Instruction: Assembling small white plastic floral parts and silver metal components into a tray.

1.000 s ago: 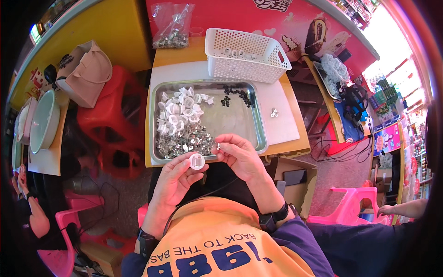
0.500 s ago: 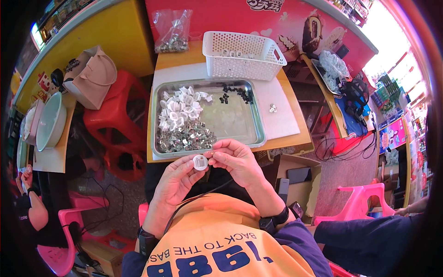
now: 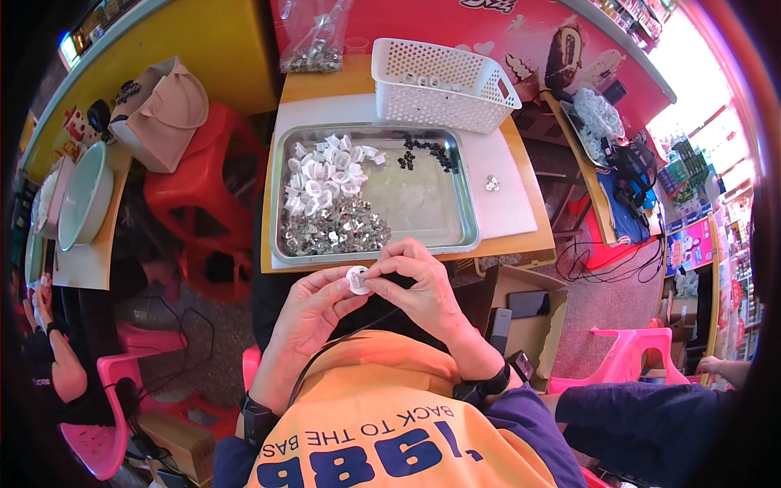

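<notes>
White round plastic piece [image 3: 357,280] sits pinched between both hands just in front of the near rim of the metal tray [image 3: 468,213], above the person's lap. Coming up from the lower left, the left hand [image 3: 313,307] has its forearm angled toward the tray, its palm turned partly up, and its thumb and forefinger closed on the piece's left side while the other fingers curl loosely underneath. From the lower right, the right hand [image 3: 419,286] arches over with knuckles up and wrist bent inward; its fingertips are closed on the piece's right edge, touching the tips of the left hand. Whether the right hand also holds some smaller part against the piece is too small to tell. A dark watch or band shows at each wrist. Inside the tray, a heap of white plastic pieces [image 3: 324,172] lies at the far left, a pile of small shiny metal parts [image 3: 335,231] just in front of it, and a scatter of small black parts [image 3: 427,154] near the far rim. Behind the tray stands a white perforated basket [image 3: 439,85], and left of that basket a clear bag of metal parts [image 3: 312,47]. A red stool [image 3: 199,187] stands left of the table.
</notes>
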The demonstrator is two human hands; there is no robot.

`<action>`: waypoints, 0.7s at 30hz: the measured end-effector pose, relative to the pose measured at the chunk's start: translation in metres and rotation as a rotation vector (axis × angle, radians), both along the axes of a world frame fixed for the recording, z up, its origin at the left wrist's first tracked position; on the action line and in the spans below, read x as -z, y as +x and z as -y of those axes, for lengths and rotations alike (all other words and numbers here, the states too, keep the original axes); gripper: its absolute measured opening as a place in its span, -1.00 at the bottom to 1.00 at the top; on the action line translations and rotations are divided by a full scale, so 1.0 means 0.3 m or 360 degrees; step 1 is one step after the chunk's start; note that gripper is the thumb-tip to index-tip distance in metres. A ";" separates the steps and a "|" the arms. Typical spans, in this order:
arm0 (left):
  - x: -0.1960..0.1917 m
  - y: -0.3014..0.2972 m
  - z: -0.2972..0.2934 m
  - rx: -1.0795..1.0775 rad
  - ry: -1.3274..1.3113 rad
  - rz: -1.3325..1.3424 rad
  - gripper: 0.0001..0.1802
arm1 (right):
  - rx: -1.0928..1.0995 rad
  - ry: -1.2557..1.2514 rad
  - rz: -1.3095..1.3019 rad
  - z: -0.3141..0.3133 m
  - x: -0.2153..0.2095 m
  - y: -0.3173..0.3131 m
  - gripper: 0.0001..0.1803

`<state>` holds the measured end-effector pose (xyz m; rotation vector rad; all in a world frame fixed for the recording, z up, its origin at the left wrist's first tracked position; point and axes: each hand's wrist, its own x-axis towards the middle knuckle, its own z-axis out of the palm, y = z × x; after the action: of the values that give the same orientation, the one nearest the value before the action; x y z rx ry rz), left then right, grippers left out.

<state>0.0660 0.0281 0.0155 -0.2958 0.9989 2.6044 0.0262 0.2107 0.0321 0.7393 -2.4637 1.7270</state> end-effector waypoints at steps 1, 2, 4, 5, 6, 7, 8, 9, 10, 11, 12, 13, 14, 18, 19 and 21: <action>0.003 0.003 0.005 -0.0006 0.0005 -0.0004 -0.74 | -0.0044 0.0040 0.0009 0.001 -0.003 -0.002 -0.82; 0.007 0.006 0.012 -0.0029 -0.0001 -0.0008 -0.73 | -0.0050 0.0044 0.0004 0.003 -0.006 0.000 -0.82; 0.011 0.009 0.016 -0.0066 -0.0003 -0.0018 -0.73 | -0.0119 0.0106 -0.0138 0.005 -0.010 0.001 -0.82; 0.010 0.009 0.016 -0.0070 -0.0013 -0.0026 -0.73 | -0.0128 0.0108 -0.0143 0.004 -0.016 -0.003 -0.82; 0.011 0.014 0.016 -0.0067 -0.0024 -0.0028 -0.73 | -0.0142 0.0226 -0.0394 0.002 -0.023 -0.004 -0.80; 0.010 0.017 0.018 -0.0071 -0.0025 -0.0026 -0.73 | -0.0154 0.0341 -0.0644 0.001 -0.030 -0.002 -0.78; 0.008 0.020 0.019 -0.0049 -0.0021 -0.0042 -0.72 | -0.0156 0.0338 -0.0642 0.002 -0.039 0.005 -0.78; 0.007 0.020 0.022 -0.0025 -0.0022 -0.0059 -0.72 | -0.0138 0.0403 -0.0766 0.005 -0.049 0.011 -0.75; 0.008 0.020 0.022 -0.0025 -0.0030 -0.0057 -0.72 | -0.0118 0.0466 -0.0890 0.007 -0.053 0.015 -0.73; 0.011 0.020 0.019 -0.0017 -0.0020 -0.0067 -0.71 | -0.0114 0.0458 -0.0887 0.008 -0.038 0.015 -0.73; 0.009 0.016 0.017 -0.0008 -0.0012 -0.0079 -0.71 | -0.0072 0.0458 -0.0982 0.010 -0.016 0.008 -0.72; 0.003 0.014 0.014 -0.0004 -0.0023 -0.0079 -0.71 | -0.0029 0.0458 -0.1075 0.013 -0.004 0.004 -0.70; -0.004 0.013 0.011 -0.0019 -0.0014 -0.0078 -0.71 | -0.0021 0.0448 -0.1073 0.016 -0.002 0.004 -0.70; 0.003 0.010 -0.011 -0.0104 -0.0224 -0.0138 -0.76 | 0.0048 0.0499 -0.1168 0.020 0.011 0.009 -0.72; 0.005 0.012 -0.017 -0.0101 -0.0233 -0.0140 -0.76 | 0.0053 0.0518 -0.1190 0.020 0.014 0.011 -0.71; 0.007 0.011 -0.026 -0.0171 -0.0312 -0.0160 -0.81 | 0.0045 0.0544 -0.1222 0.020 0.014 0.014 -0.70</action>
<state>0.0694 0.0361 0.0132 -0.2746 1.3112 2.6422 0.0305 0.2047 0.0278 1.1190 -2.1763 0.7697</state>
